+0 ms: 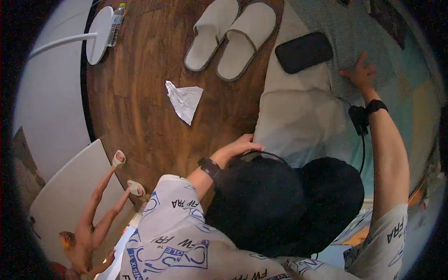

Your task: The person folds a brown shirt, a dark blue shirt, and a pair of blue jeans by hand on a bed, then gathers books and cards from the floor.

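My left hand (246, 144) is at the floor-side edge of a beige sheet (301, 108), thumb and fingers bent at its corner. A black cable (269, 153) runs past those fingers, and I cannot tell whether the hand grips sheet or cable. My right hand (362, 71) is spread with fingers apart over a grey-green cover (381, 52), holding nothing. A black device (358, 119) with a cable sits beside the black band (377, 106) on my right wrist. A rounded black case (303, 52) lies on the bedding, left of my right hand.
White slippers (224, 42) and a crumpled white tissue (184, 101) lie on the wooden floor (140, 87). A white round-based stand (99, 35) and a plastic bottle (116, 26) are at the far left. Another person's sandalled foot (119, 159) shows near a white panel (77, 185).
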A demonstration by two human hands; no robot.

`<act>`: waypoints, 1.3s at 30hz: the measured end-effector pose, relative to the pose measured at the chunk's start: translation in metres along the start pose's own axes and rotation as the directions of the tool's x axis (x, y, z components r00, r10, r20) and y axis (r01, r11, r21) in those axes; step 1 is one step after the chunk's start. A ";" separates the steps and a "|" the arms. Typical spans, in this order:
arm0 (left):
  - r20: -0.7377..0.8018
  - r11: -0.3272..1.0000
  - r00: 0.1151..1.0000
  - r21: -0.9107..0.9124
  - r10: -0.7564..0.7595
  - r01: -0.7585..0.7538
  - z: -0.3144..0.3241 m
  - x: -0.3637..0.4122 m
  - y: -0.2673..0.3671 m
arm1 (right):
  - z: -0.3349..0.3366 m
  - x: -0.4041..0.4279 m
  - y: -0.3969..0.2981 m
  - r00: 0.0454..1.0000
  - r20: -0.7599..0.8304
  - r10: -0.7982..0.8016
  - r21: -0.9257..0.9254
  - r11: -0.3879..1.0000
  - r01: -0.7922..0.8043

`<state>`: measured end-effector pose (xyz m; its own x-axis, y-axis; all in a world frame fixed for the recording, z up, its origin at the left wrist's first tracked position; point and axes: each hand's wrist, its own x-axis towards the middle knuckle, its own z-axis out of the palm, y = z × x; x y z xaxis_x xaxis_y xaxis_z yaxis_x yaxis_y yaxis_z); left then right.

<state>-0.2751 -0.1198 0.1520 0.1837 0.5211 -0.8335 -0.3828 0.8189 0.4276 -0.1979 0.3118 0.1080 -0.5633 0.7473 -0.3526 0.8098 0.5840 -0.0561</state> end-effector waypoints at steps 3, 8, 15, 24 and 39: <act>-0.077 0.934 0.944 0.191 0.320 -0.301 -0.001 0.006 -0.006 | 0.002 -0.004 -0.009 0.998 0.061 0.011 0.049 0.999 -0.014; -0.075 0.687 0.952 0.709 0.297 -0.159 -0.007 0.009 0.039 | 0.005 -0.007 0.001 0.991 -0.059 0.121 -0.024 0.992 -0.123; -0.268 0.307 0.894 0.939 0.359 0.159 -0.112 -0.022 0.183 | -0.028 -0.019 -0.027 0.956 -0.006 0.292 0.021 0.956 -0.292; -0.448 0.548 0.665 0.834 0.598 0.070 -0.104 -0.090 0.315 | -0.056 -0.043 -0.043 0.933 0.082 0.350 0.111 0.927 -0.358; -0.069 0.804 0.996 0.594 0.050 0.001 0.071 -0.329 0.180 | -0.128 -0.204 0.005 0.801 0.588 -0.118 0.218 0.976 -0.017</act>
<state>-0.3406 -0.1265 0.5284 0.1014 0.5438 -0.8331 0.2303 0.8018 0.5514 -0.0994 0.2028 0.2992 -0.4498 0.3433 -0.8245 0.8354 0.4883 -0.2524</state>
